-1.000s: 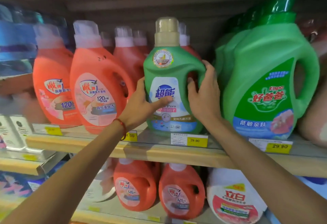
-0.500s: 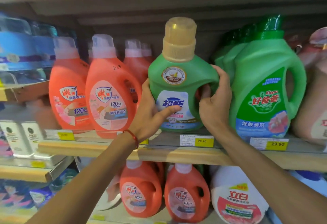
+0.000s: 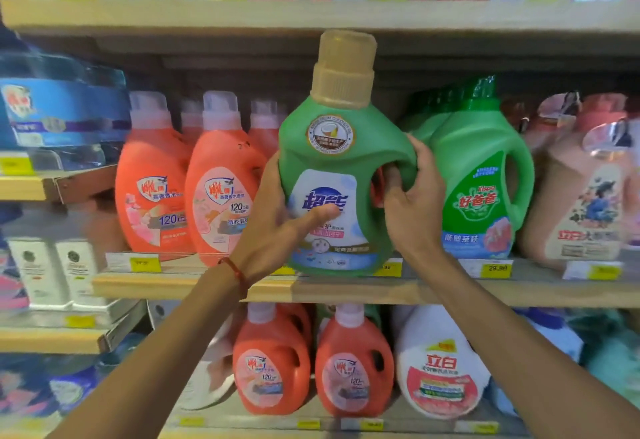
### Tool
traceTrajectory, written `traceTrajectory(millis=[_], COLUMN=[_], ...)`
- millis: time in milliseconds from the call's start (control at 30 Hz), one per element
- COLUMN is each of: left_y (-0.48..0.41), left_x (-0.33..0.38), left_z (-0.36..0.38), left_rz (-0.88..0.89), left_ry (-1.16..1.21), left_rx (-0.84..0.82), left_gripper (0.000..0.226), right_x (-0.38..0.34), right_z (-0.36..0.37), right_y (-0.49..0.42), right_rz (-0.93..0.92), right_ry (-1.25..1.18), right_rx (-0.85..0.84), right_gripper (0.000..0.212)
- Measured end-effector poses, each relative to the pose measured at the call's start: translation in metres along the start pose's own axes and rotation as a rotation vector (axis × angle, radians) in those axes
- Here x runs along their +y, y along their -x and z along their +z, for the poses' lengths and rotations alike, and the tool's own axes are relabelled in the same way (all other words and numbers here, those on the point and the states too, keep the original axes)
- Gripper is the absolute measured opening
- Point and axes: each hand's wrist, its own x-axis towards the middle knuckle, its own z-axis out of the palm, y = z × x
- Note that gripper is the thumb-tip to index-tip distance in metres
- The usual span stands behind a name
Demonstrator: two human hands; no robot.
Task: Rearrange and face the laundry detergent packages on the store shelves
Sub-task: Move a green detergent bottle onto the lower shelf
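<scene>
As left hand (image 3: 277, 227) and right hand (image 3: 414, 211) grip, green bottle (image 3: 332, 158) sits between.

Single wide-angle view, worn on the head. Aimed forward and slightly down at store shelving, within arm's reach. Framed with upper shelf (image 3: 138, 12) at 12 o'clock, middle shelf (image 3: 173, 286) across centre, lower shelf (image 3: 242, 421) at 6 o'clock. Entered from 7 and 5 o'clock by forearms, with left hand (image 3: 277, 230) and right hand (image 3: 412, 206) gripping the green bottle (image 3: 346, 161) at centre.
</scene>
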Motion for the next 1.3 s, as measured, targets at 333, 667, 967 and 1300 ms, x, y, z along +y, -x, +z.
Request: traceTrajectory(millis=[333,667,967,1300], left_y=[0.082,0.157,0.187,0.213], left_x=[0.000,-0.054,-0.116,-0.175], left_z=[-0.017,0.011,0.070,0.161], left_rz=[-0.124,-0.237,-0.360,-0.524], left_ry=[0.008,-0.072,-0.164,-0.165], left_rx=[-0.130,-0.278,-0.339,-0.261], left_gripper=[0.077,0.082,0.095,0.086], right_x=[-0.021,0.009,0.075,0.157], right_z=[-0.027,-0.076,-0.137,-0.180], right_y=[0.067,0.155,0.179,0.196], right_rz=[0.252,0.546,0.738,0.740], right_ry=[-0.045,-0.117,-0.047,0.070], right_rx=[-0.137,-0.386,-0.715,-0.756], right_gripper=[0.019,0.035,0.061,0.086])
